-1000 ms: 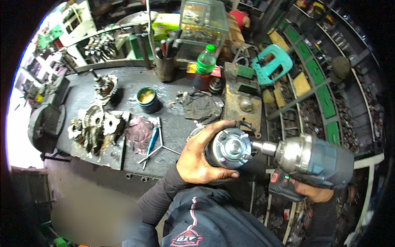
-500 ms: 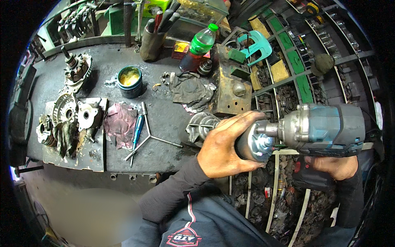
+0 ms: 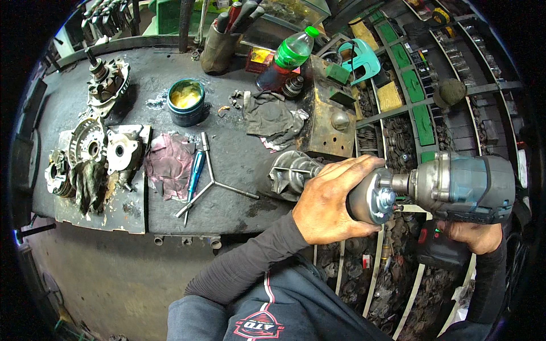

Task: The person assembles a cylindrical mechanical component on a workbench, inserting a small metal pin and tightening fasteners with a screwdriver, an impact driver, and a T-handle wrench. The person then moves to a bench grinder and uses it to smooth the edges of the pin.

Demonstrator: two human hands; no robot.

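My left hand [image 3: 330, 202] is wrapped round a silvery cylinder with threaded studs on its end, which looks like a starter solenoid [image 3: 363, 202]. A finned cast-metal housing [image 3: 290, 173] lies just beyond that hand at the bench edge; whether it joins the cylinder is hidden. My right hand [image 3: 475, 234] grips the handle of a teal and black cordless impact wrench [image 3: 469, 184], its fingers partly hidden under the tool body. The wrench's socket [image 3: 400, 183] points left at the stud end of the solenoid. From this view I cannot tell which nut or stud it sits on.
On the dark bench [image 3: 239, 224] lie a three-armed wrench [image 3: 213, 183], a blue-handled screwdriver [image 3: 195, 177], rags [image 3: 270, 119], an open grease tub [image 3: 186, 102] and alternator parts [image 3: 88, 142]. A bottle [image 3: 287, 57] stands beside a rusty metal box [image 3: 327, 122]. Parts shelves [image 3: 421, 113] fill the right.
The whole view has shifted a little, so the bench things sit farther right. Both hands keep their holds, and the wrench and solenoid stay in nearly the same position to each other.
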